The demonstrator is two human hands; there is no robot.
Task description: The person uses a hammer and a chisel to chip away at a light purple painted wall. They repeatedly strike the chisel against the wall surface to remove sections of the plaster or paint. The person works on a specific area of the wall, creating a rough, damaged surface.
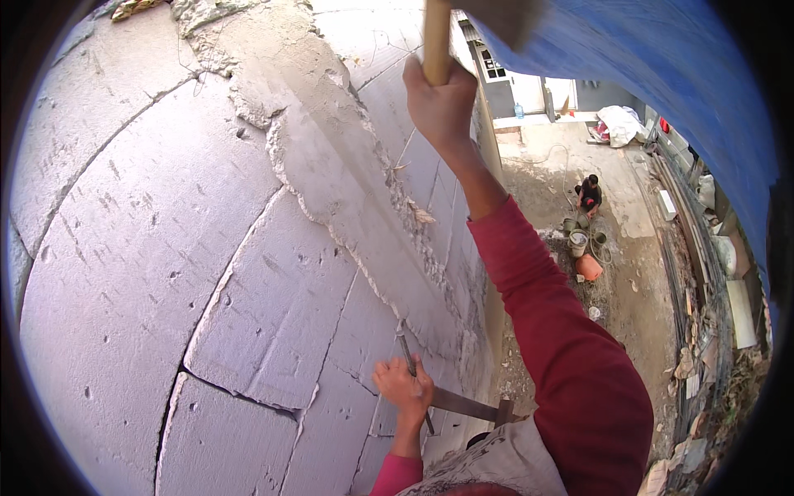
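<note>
My left hand (404, 387) is closed around a thin metal chisel (405, 343). The chisel's upper end meets the rough lower-left edge of a grey concrete column (343, 194), and its other end sticks out below my fist. High above it, my right hand (444, 106) grips the wooden handle of a hammer (436, 37). The hammer's dark head (506, 18) is blurred and partly cut off at the top. Pale lightweight blocks (141, 256) make up the wall around the column, with dark gaps and mortar lines between them.
A wooden bar (463, 405) juts out beside my left wrist. Far below on the right, a person (589, 193) crouches by buckets (578, 240) and an orange container (589, 267). Blue tarp (662, 74) hangs at upper right. Long poles and debris (691, 248) line the yard's right side.
</note>
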